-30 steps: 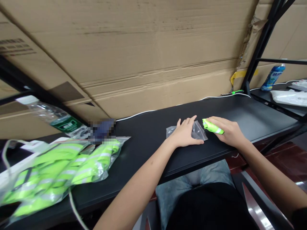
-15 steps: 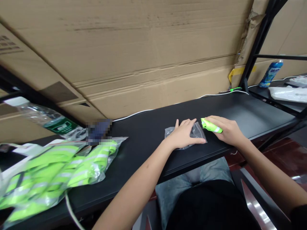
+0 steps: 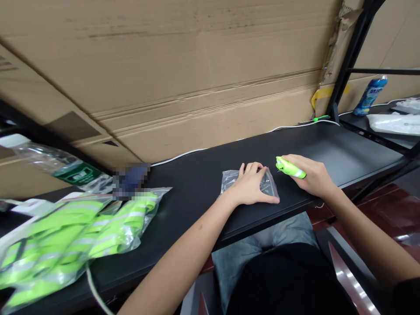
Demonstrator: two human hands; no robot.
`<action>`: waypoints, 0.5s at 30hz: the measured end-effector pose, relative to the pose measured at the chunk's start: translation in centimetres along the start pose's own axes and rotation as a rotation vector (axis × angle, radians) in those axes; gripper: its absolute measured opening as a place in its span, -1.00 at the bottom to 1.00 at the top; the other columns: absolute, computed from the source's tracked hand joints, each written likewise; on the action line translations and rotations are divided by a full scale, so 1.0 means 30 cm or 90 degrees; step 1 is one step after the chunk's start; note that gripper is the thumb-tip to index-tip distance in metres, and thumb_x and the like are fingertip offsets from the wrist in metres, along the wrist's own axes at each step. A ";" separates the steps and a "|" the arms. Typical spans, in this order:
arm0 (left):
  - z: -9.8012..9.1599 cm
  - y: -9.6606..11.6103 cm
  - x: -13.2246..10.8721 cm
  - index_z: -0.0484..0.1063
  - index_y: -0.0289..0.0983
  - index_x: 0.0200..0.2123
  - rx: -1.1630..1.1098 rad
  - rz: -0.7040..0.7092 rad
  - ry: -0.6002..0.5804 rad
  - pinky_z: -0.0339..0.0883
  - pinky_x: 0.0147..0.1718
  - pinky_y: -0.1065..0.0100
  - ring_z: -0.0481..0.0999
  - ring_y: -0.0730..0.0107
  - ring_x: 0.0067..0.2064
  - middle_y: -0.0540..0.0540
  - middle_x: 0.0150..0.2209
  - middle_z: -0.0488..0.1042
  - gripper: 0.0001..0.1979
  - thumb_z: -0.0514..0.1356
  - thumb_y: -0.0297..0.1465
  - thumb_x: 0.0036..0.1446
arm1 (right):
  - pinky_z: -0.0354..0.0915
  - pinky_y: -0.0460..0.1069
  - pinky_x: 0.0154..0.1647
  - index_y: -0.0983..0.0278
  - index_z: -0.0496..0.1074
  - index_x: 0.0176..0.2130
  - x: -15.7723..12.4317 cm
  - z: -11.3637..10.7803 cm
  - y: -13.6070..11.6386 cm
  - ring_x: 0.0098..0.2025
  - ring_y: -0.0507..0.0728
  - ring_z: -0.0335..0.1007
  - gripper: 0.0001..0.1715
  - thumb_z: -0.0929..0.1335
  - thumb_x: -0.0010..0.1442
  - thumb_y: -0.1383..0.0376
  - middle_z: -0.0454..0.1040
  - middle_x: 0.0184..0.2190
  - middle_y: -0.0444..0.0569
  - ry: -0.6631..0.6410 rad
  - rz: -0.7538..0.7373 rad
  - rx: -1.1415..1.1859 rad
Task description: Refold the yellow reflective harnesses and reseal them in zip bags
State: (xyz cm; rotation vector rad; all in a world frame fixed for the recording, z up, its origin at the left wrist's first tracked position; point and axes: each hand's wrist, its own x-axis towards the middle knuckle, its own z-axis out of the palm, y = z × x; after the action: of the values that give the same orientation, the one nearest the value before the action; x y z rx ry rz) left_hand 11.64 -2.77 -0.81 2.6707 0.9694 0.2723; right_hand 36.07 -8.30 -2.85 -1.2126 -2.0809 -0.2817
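Observation:
My left hand (image 3: pixel 251 186) lies flat with its fingers spread on a clear zip-top plastic bag (image 3: pixel 229 178), which sits on the black tabletop (image 3: pixel 341 146). Just to the right, my right hand (image 3: pixel 311 173) grips a folded neon yellow-green reflective vest (image 3: pixel 290 168) with a silver stripe. The folded vest is held close to the bag's right edge, and its lower part is hidden by my fingers. Much of the bag lies under my left palm.
A large pile of neon vests in clear bags (image 3: pixel 75 243) lies at the table's left. Behind it are a blurred blue object (image 3: pixel 131 180) and a lying plastic bottle (image 3: pixel 55 166). Cardboard (image 3: pixel 164 74) lines the wall. A side shelf holds a blue bottle (image 3: pixel 370 95) and a white bag (image 3: pixel 393 124).
My left hand has shifted slightly on the bag, which now lies flatter under it. My right hand still holds the folded vest. The whole view has tilted slightly.

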 end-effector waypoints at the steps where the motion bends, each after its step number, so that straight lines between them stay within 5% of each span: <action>1: 0.001 -0.003 0.001 0.27 -0.31 0.30 0.000 0.001 0.006 -0.21 0.34 -0.26 0.19 -0.25 0.27 -0.32 0.17 0.28 0.12 0.23 0.33 -0.17 | 0.41 0.09 0.16 0.10 0.33 0.25 0.000 -0.001 0.000 0.17 0.21 0.46 -0.42 0.31 0.28 0.40 0.50 0.16 -0.06 0.001 0.002 0.004; 5: -0.001 -0.010 0.000 0.31 -0.33 0.27 0.009 0.006 0.037 0.04 0.27 -0.11 0.28 -0.15 0.18 -0.28 0.11 0.34 0.06 0.29 0.26 -0.14 | 0.40 0.09 0.18 0.11 0.33 0.25 -0.004 -0.007 0.002 0.18 0.20 0.46 -0.42 0.31 0.28 0.41 0.50 0.17 -0.06 -0.004 0.005 0.007; 10: -0.005 -0.021 -0.006 0.18 -0.26 0.36 0.000 0.030 0.039 0.06 0.28 -0.06 0.24 -0.11 0.25 -0.27 0.19 0.33 -0.04 0.23 0.20 0.04 | 0.41 0.08 0.15 0.08 0.31 0.27 -0.003 -0.010 0.000 0.17 0.20 0.47 -0.40 0.30 0.28 0.40 0.49 0.17 -0.07 -0.013 -0.003 0.001; 15: -0.011 -0.020 -0.004 0.42 -0.09 0.16 -0.038 0.122 0.029 0.09 0.28 -0.02 0.26 -0.01 0.28 -0.17 0.22 0.33 -0.44 0.24 0.04 0.18 | 0.42 0.08 0.12 0.08 0.31 0.27 0.001 -0.012 -0.007 0.15 0.20 0.48 -0.41 0.30 0.29 0.39 0.49 0.17 -0.06 -0.025 0.012 -0.008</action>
State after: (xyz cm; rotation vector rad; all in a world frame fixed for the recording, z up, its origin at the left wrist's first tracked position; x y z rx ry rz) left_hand 11.10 -2.35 -0.72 2.7158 0.7075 0.3979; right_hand 36.07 -8.59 -2.53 -1.2539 -2.1029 -0.2648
